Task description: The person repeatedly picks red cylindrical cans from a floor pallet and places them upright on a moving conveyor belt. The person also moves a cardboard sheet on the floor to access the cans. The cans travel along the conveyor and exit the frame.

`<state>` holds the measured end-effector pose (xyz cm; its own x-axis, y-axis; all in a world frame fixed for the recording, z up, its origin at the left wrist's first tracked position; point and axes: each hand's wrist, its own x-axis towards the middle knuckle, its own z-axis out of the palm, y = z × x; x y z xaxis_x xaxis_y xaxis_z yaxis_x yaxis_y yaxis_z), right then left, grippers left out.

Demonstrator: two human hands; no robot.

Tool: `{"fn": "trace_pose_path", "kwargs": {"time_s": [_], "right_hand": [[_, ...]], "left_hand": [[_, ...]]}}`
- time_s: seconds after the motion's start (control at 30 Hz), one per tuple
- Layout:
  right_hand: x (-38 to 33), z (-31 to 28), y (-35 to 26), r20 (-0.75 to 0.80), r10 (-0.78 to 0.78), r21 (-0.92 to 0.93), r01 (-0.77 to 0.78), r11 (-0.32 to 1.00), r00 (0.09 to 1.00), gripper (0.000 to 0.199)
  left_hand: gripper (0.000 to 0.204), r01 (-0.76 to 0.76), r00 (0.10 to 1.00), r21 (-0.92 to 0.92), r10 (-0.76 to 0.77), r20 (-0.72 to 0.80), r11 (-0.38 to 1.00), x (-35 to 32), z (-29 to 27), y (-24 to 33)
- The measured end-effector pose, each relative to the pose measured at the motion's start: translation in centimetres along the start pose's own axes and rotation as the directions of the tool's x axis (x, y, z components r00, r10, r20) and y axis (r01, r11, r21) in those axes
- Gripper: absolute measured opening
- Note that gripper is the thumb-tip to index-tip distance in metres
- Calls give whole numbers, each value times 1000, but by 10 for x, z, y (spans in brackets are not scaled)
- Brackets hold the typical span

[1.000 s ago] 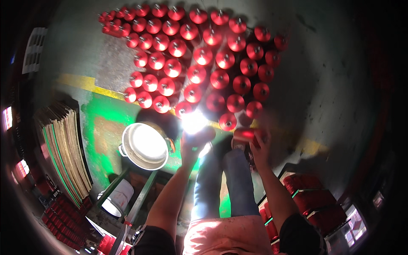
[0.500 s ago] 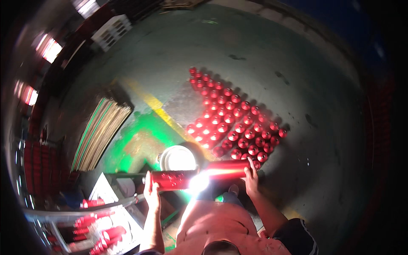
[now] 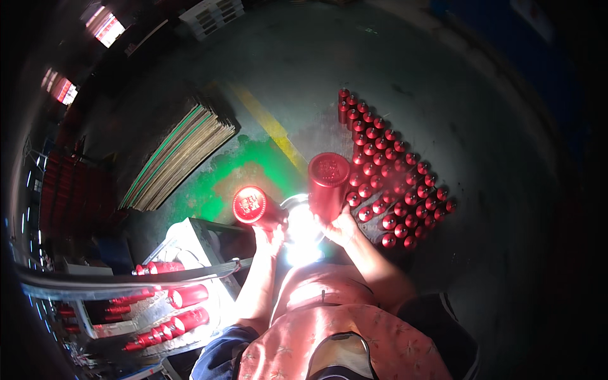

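My left hand (image 3: 270,239) is wrapped round a red metal cylinder (image 3: 252,206), its round base tipped up and facing away from me. In my right hand (image 3: 342,227) is a second red cylinder (image 3: 328,185), held higher and nearly upright, also base up, with raised marks on the base. The two cylinders are apart. Between and below them is a round, pail-like white thing (image 3: 297,201), washed out by strong glare. The far ends of both cylinders are hidden by my hands and the glare.
Rows of upright red cylinders (image 3: 400,189) stand on the floor at right. Flat boards (image 3: 180,158) are stacked at left. A machine with a pale frame (image 3: 196,244) at lower left carries more red cylinders (image 3: 189,296). A white pallet (image 3: 212,18) lies far back.
Both cylinders have swung from lying sideways, nearly end to end, to pointing away with bases up. My hands have come closer together, and the whole view has shifted.
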<state>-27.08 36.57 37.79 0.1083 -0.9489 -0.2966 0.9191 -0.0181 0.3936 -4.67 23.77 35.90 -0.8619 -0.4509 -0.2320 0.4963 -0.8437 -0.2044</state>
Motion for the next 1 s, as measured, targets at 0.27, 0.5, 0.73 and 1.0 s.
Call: {"fn": "trace_pose_path", "kwargs": {"time_s": [0.27, 0.5, 0.73, 1.0], "right_hand": [[74, 1, 46, 23, -79, -33, 80, 996, 997, 70], [69, 4, 72, 113, -87, -2, 88, 996, 990, 60], [-14, 16, 110, 326, 19, -71, 4, 997, 945, 51], [-155, -146, 124, 150, -75, 68, 65, 996, 986, 51]], "left_hand": [[66, 28, 999, -99, -29, -13, 995, 17, -7, 65], [60, 84, 995, -117, -89, -39, 990, 13, 10, 70], [55, 93, 995, -82, -89, 52, 992, -32, 17, 49], [52, -239, 967, 621, 242, 81, 746, -246, -9, -19]]}}
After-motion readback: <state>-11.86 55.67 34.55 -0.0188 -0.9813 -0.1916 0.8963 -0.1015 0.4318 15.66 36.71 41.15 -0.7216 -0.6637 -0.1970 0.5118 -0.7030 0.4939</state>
